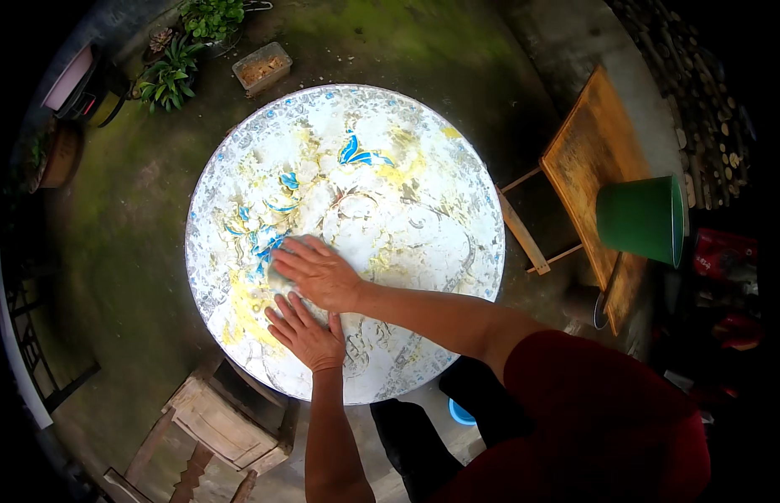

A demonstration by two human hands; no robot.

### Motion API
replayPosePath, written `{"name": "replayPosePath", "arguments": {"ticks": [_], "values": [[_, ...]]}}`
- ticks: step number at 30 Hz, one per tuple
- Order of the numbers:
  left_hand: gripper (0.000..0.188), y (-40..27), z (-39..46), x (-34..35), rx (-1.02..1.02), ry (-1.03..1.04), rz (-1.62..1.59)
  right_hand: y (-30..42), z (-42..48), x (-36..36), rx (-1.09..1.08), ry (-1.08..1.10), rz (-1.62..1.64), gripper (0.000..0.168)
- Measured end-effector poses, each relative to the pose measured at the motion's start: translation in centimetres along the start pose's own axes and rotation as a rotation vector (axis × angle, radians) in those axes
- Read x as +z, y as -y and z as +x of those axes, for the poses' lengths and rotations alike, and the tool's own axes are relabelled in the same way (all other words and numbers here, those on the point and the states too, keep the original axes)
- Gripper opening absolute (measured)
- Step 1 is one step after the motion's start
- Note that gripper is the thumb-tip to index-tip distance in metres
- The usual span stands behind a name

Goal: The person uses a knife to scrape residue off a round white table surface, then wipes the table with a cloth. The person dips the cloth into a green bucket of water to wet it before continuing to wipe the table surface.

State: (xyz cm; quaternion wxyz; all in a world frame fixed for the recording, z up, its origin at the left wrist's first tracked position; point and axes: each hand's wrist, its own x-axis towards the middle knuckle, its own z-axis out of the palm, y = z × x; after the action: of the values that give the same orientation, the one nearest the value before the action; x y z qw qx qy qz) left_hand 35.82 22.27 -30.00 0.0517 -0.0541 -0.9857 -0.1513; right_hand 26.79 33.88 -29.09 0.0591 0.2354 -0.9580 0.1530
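A round table [421,251] with a pale top stands before me, patterned with blue and yellow flowers and leaves under strong glare. My right hand [324,275] lies flat, left of the table's middle. At its fingers shows the edge of a greyish cloth [278,281], mostly hidden beneath the palm. My left hand [309,336] rests palm down on the tabletop nearer to me. Its fingers are spread and nothing shows in them.
A wooden chair [223,421] stands at the near left. On the right, a green bucket [638,220] is against a tilted-looking wooden table [591,151]. Potted plants [170,75] and a plastic box [262,68] sit at the far left; stacked logs [710,126] line the far right. A blue basin [461,412] is below.
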Motion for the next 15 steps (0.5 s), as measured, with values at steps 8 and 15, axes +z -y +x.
{"name": "replayPosePath", "arguments": {"ticks": [8,15], "values": [[0.074,-0.7,0.3,-0.3,-0.040,0.060,-0.008,-16.2,10.3,-5.0,0.286,-0.282,-0.214,0.040],[0.062,-0.4,0.4,-0.3,-0.062,0.075,0.031,-5.3,1.1,-3.7,0.315,-0.048,-0.069,0.050]]}}
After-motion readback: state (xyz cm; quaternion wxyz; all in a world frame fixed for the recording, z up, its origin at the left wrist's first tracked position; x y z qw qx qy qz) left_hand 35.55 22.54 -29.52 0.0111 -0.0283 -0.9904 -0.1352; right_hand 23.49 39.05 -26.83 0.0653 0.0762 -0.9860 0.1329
